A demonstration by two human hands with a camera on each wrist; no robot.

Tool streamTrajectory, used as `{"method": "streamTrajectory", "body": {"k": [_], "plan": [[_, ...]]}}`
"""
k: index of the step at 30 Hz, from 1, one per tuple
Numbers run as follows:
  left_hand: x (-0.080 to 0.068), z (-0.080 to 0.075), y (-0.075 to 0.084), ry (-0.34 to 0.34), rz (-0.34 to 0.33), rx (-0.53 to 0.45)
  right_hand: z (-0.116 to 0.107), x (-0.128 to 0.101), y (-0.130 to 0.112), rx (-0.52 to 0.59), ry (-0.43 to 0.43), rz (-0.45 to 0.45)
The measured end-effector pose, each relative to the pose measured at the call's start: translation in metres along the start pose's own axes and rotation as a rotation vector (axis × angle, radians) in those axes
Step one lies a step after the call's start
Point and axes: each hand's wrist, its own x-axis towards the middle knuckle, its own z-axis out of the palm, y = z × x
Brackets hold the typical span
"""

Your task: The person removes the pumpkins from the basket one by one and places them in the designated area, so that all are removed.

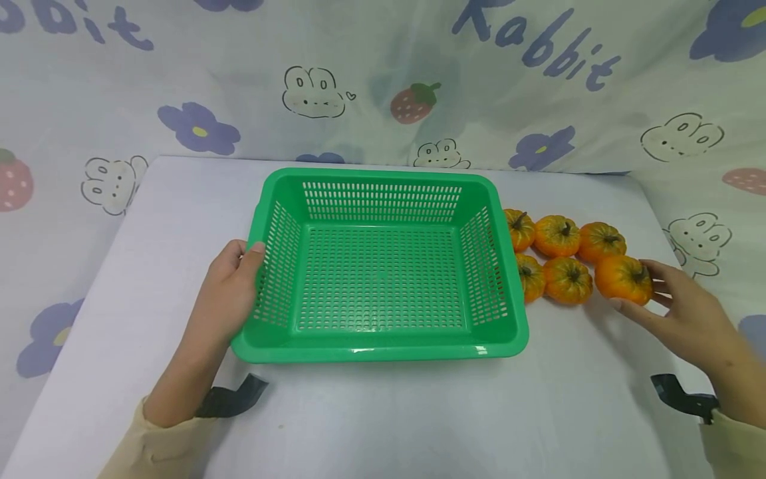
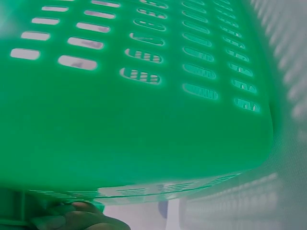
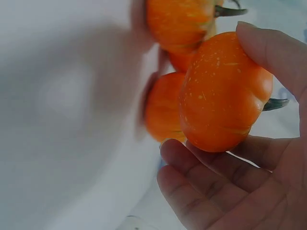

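An empty green slotted basket stands in the middle of the table. My left hand grips its left rim, thumb on top; in the left wrist view the basket wall fills the frame with my fingers under the rim. Several small orange pumpkins lie in two rows just right of the basket. My right hand holds the rightmost pumpkin between thumb and fingers. The right wrist view shows that pumpkin cupped by my fingers, other pumpkins behind it.
The table wears a pale lilac cloth. A backdrop cloth printed with rabbits, flowers and strawberries hangs behind it and drapes down both sides. The table's right edge runs close past the pumpkins. Black wrist straps show at both sleeves.
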Motion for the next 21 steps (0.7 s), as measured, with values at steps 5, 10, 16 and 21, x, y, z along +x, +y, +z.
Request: {"method": "streamTrajectory", "body": {"k": [5,10,16,21], "plan": [[0.000,-0.001,0.000,-0.003,-0.003,-0.003,0.006,0.001,0.009,0.015,-0.022,0.003],[0.000,-0.001,0.001,-0.006,-0.007,-0.005,0.010,0.003,0.015,0.023,-0.035,0.021],[0.000,-0.002,0.000,-0.010,-0.012,-0.007,0.014,0.006,0.018,0.039,-0.061,0.059],[0.001,-0.002,0.000,-0.015,-0.015,-0.011,0.016,0.008,0.020,0.050,-0.078,0.076]]}}
